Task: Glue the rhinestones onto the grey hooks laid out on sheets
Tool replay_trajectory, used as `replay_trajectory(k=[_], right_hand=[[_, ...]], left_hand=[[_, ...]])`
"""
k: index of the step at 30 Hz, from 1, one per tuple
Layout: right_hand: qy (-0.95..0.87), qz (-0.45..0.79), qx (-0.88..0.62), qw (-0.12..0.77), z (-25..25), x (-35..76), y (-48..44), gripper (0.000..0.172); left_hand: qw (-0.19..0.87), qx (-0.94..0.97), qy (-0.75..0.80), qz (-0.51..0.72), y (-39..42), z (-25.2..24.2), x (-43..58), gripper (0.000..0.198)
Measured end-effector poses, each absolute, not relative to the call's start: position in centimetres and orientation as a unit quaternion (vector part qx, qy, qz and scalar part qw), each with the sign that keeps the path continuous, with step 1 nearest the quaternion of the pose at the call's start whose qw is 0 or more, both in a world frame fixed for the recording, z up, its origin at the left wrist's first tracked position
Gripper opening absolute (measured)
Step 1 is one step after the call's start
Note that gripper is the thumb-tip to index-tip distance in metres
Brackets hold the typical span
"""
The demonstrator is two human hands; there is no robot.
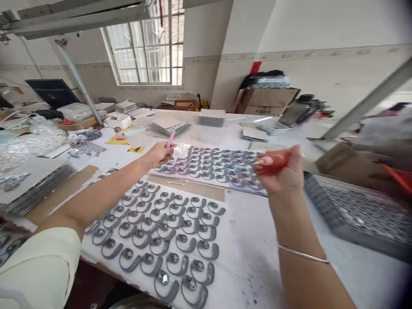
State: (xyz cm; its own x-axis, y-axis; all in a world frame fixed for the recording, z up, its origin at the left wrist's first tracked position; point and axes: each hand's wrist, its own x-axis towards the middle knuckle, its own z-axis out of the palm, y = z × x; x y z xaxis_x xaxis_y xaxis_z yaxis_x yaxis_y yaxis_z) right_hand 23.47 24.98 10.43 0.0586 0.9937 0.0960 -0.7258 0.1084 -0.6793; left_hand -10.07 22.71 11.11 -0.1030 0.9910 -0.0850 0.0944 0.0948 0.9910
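My left hand [160, 153] reaches out over the far sheet of grey hook-shaped parts [222, 165], fingers closed on a pink stick-like tool [170, 138] and a wad of white tissue [181, 150]. Raised and motion-blurred, my right hand [280, 171] is closed round an orange-handled tool [272, 163]. A second white sheet [234, 240], near me, carries several rows of grey hooks with metal studs [161, 234]. A thin bracelet [302, 254] sits on my right wrist.
A grey tray [357, 210] of small parts lies at the right. Stacked trays [30, 189] and bags sit at the left. Further back are card stacks [210, 117], cardboard boxes [267, 101] and a slanted metal bar [367, 105].
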Motion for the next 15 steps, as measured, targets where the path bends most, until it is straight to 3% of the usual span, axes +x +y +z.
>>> replay_trajectory(k=[4, 15], right_hand=[[-0.36, 0.521, -0.25, 0.733, 13.1, 20.5, 20.9, 0.06], [-0.393, 0.434, -0.288, 0.758, 14.0, 20.5, 18.7, 0.052]], left_hand=[[0.586, 0.5, 0.479, 0.421, 21.6, 11.1, -2.7, 0.026], [0.693, 0.477, 0.408, 0.355, 19.9, 11.1, 4.7, 0.025]])
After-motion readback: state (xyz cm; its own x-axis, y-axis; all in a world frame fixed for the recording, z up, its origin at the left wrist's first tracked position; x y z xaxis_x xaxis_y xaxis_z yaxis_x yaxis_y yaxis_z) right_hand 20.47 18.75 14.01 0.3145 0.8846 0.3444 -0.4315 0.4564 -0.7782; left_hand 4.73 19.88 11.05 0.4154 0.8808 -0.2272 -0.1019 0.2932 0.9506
